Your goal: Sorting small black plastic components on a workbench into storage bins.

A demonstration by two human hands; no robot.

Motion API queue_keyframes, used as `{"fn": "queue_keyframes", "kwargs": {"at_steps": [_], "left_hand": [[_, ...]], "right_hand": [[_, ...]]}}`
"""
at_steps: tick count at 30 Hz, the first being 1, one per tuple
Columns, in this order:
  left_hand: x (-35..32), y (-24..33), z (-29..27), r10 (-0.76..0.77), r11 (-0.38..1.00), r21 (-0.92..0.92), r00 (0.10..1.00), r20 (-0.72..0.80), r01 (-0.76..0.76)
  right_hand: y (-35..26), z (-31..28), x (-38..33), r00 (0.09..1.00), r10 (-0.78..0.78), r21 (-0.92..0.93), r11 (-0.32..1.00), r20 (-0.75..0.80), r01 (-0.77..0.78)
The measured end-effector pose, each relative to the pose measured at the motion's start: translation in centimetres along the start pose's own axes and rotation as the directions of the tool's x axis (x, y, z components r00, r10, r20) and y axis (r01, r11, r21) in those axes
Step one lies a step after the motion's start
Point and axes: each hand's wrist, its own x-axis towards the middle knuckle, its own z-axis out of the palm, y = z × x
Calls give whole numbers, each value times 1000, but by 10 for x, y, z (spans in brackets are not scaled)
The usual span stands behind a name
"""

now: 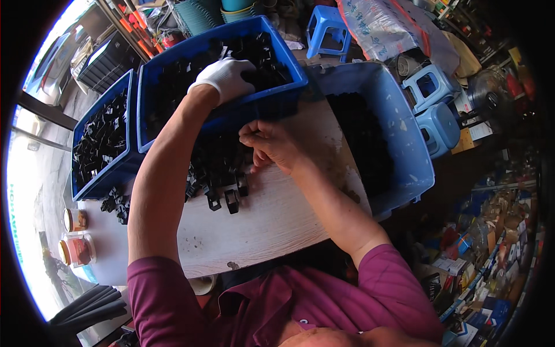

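Observation:
My left hand [224, 78], in a white knitted glove, reaches over the near wall of a large blue bin [222, 107] full of small black plastic clips [263, 49]. Its fingers point down among the clips and are mostly hidden. My bare right hand [272, 144] is just in front of that bin, over the table. Its fingers are curled in, and whatever they may hold does not show. Between my forearms lies a loose heap of black clips [215, 162], with a few single square-framed clips [232, 201] at its near edge.
A smaller blue bin [132, 118] of black parts stands left. Right of the worn white table [260, 231] is a large pale-blue tub [407, 144] with dark contents. Two jars [75, 250] sit at the table's left end. Blue plastic stools [430, 87] stand beyond the tub.

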Motion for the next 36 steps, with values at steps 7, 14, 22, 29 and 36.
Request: {"fn": "queue_keyframes", "kwargs": {"at_steps": [7,14,22,29,36], "left_hand": [[9,-8,3,12,998,-55,993,119,-5],[2,6,-6,-41,998,-34,996,76,43],[-1,3,3,-78,995,68,997,1,78],[-3,4,-6,-157,987,-49,987,-41,154],[-4,0,-5,-113,992,-75,981,-161,102]], "right_hand": [[0,2,0,1000,13,-4,1000,12,-13],[-1,1,-1,1000,-4,-16,1000,19,4],[-1,5,-1,1000,8,4,1000,14,-8],[-3,6,-1,999,31,-7,999,-14,-32],[7,1,6,1000,-14,18,1000,21,14]]}}
